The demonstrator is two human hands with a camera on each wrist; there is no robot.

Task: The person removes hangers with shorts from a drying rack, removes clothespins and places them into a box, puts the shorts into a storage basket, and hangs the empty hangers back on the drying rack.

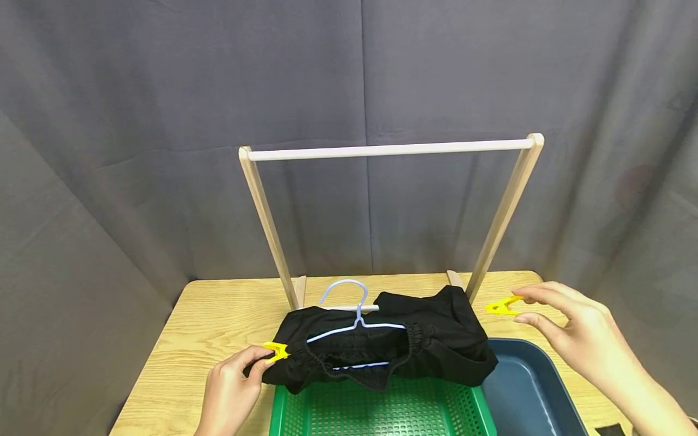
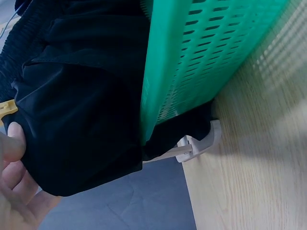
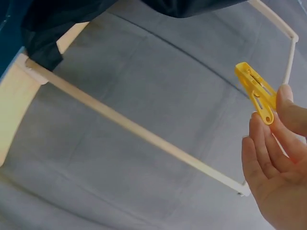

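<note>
A pale lilac-blue plastic hanger (image 1: 358,320) sits inside the gathered waistband of a black fabric garment (image 1: 376,348), its hook pointing to 12 o'clock. At the garment's 9 o'clock, one small yellow plastic clip (image 1: 277,350) appears fastened to the fabric, the thumb and fingers of the left hand (image 1: 231,381) pinching its handles. A second yellow plastic clip (image 1: 503,306), toward 2 o'clock, is apart from the cloth, pinched by the right hand (image 1: 580,330) with thumb and fingertips slightly spread. So that side looks unclipped, and the hanger is off the white rail (image 1: 389,149) at 12 o'clock.

The garment lies rumpled across the far part of a green perforated plastic basket (image 1: 376,415), waistband gaping toward 6 o'clock, its right end bunched beside a dark-blue plastic tray (image 1: 515,387).
</note>
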